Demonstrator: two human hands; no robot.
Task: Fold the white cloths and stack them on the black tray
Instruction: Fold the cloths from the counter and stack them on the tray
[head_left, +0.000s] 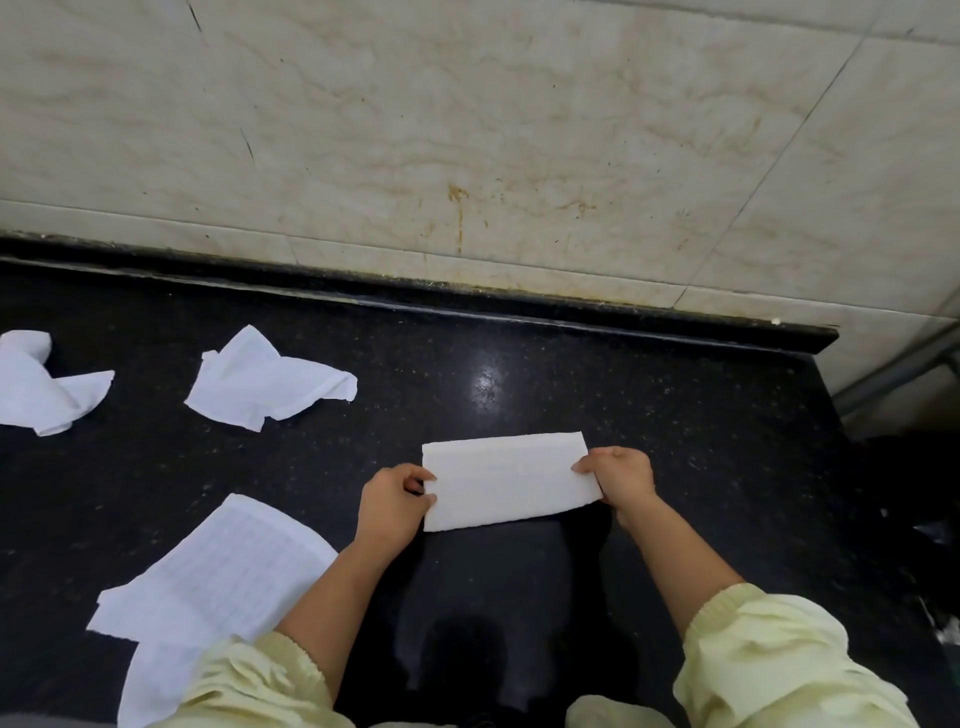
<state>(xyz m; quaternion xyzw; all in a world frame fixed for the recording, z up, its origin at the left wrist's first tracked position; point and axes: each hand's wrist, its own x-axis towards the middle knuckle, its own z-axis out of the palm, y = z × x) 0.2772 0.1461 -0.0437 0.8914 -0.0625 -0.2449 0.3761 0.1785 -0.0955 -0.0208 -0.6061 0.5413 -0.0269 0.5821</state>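
Head view: the cloth, already folded, is at the centre of the frame, over the counter. The left hand and the right hand pinch its short ends. For the next fold, I think it is better to bring the ends together evenly, then press the crease flat.

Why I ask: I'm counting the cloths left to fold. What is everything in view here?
folded cloth: one, white, middle of the counter, held at both ends
crumpled cloths: two, white, far left of the counter
spread cloth: at least one, white, near left; a second white layer shows under its near edge
counter: one, black speckled, under everything
wall: cream marbled tiles, behind the counter
sleeves: two, pale yellow, bottom edge
left hand: pinches the folded cloth's left end
right hand: pinches its right end
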